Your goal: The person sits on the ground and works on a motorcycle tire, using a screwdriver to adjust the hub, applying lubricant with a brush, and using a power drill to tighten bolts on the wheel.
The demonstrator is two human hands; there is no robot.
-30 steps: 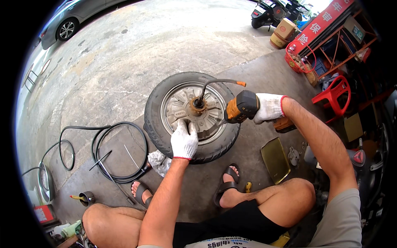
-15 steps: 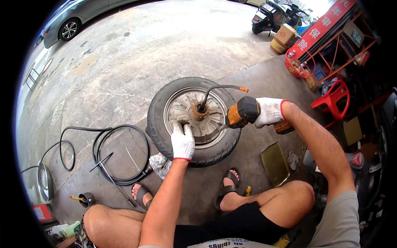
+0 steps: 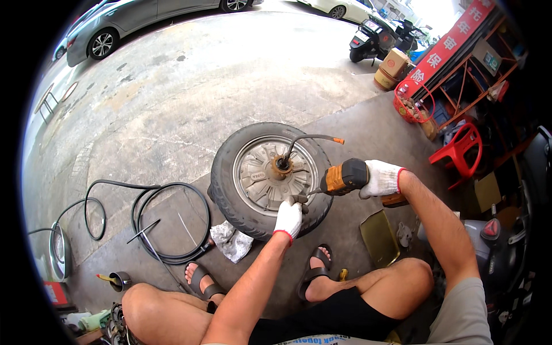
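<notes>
A wheel with a black tyre (image 3: 229,187) and a metal hub motor (image 3: 259,175) lies flat on the ground in front of me. From its rusty centre axle (image 3: 282,164) a dark cable (image 3: 313,137) with an orange end curves to the right. My right hand (image 3: 381,179), in a white glove, is wrapped round the grip of an orange and black cordless drill (image 3: 344,177), its bit pointing left. My left hand (image 3: 289,215), gloved with dirty fingertips, is pinched at the hub's near-right edge, close to the bit's tip. What its fingers hold is hidden.
A coiled black hose (image 3: 135,218) and a crumpled white rag (image 3: 231,241) lie left of the wheel. To the right are a shallow greenish tray (image 3: 379,238) and a red plastic chair (image 3: 460,152). A red basket (image 3: 411,109) stands farther back. My sandalled feet are just below the wheel.
My left hand has moved right along the hub's near side to the bit's tip. The drill stays in my right hand, a little lower and farther right. The view has shifted slightly.
</notes>
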